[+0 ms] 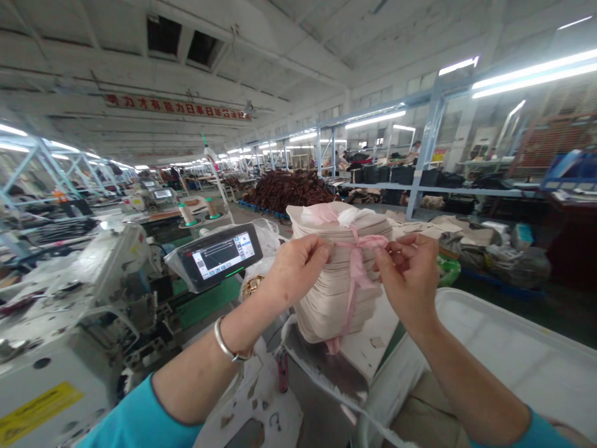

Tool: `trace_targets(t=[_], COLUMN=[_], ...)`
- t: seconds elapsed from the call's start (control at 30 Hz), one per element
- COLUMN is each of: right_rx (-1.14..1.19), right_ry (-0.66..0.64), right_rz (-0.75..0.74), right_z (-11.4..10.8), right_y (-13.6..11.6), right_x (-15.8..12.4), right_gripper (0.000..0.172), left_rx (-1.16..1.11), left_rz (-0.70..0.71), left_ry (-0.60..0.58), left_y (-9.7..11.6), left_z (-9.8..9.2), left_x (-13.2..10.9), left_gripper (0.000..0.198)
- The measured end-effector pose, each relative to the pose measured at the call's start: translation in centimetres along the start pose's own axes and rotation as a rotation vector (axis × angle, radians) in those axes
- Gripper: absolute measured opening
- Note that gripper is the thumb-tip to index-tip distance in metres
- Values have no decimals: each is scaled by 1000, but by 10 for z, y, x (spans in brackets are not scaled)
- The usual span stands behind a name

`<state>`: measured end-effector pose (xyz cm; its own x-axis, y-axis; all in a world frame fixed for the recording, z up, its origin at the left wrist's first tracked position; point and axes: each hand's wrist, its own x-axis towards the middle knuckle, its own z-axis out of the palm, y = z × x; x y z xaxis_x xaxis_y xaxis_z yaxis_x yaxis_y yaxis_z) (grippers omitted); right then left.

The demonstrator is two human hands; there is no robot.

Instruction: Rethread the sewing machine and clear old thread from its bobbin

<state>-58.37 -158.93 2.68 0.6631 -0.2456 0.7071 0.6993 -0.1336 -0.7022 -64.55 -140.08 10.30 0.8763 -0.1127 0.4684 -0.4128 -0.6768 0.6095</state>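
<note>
At twelve o'clock, left hand [297, 269] and right hand [412, 274] pinch a pink ribbon [357, 267] that apparently bundles the beige stack [324, 302].

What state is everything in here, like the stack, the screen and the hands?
Beige stack: piled up, bound by the strip
Pink strip: around the stack, tail hanging
Left hand: curled at the stack, grip unclear
Right hand: pinching the strip
Screen: lit
Thread cones: upright
Overhead lights: on

The left hand [298, 270] and right hand [413, 280], both pinching, are raised level (forearms [198, 373] angled inward).
</note>
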Motion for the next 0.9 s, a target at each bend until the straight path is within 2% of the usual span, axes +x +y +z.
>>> trace_targets(t=[0.07, 0.13, 0.2, 0.27, 0.33, 0.4, 0.47, 0.53, 0.6, 0.67, 0.8, 0.87, 0.9], right_rx=[-23, -165, -375, -496, -399, -159, 87, 314, 545, 726, 872, 828, 721], right_ry=[30, -18, -163, -313, -418, -529, -584, -523, -425, -390, -417, -441, -436], right_rz=[21, 26, 21, 28, 65, 111, 174, 269, 372, 428, 352, 291, 232], right_z=[1, 2, 3, 3, 2, -1, -4, -6, -9, -14, -32, -43, -48], right_y=[-3, -3, 0, 4, 4, -1, -9, -19, -32, -48, -83, -93, -94], right_x=[-9, -16, -20, -20, -18, -17, -17, -17, -16, -13, -5, -4, -5], right_gripper=[44, 40, 34, 34, 34, 31, 30, 27, 23, 22, 40, 43, 45], left_rx=[144, 326, 505, 664, 776, 824, 823, 809, 795, 786, 763, 743, 730], left_rz=[124, 316, 484, 572, 622, 670, 683, 640, 586, 550, 513, 512, 513], left_ry=[55, 75, 34, 0, -11, -78, -202, -289, -302, -270, -209, -191, -185], left_y=[7, 13, 17, 20, 21, 21, 18, 14, 11, 9, 8, 9, 9], left_z=[-2, -3, -3, 0, 3, 6, 10, 13, 15, 17, 20, 22, 23], left_x=[3, 9, 17, 26, 35, 45, 54, 61, 64, 64, 56, 53, 52], left_gripper=[22, 13, 16, 27, 36, 42, 42, 31, 25, 24, 22, 22, 22])
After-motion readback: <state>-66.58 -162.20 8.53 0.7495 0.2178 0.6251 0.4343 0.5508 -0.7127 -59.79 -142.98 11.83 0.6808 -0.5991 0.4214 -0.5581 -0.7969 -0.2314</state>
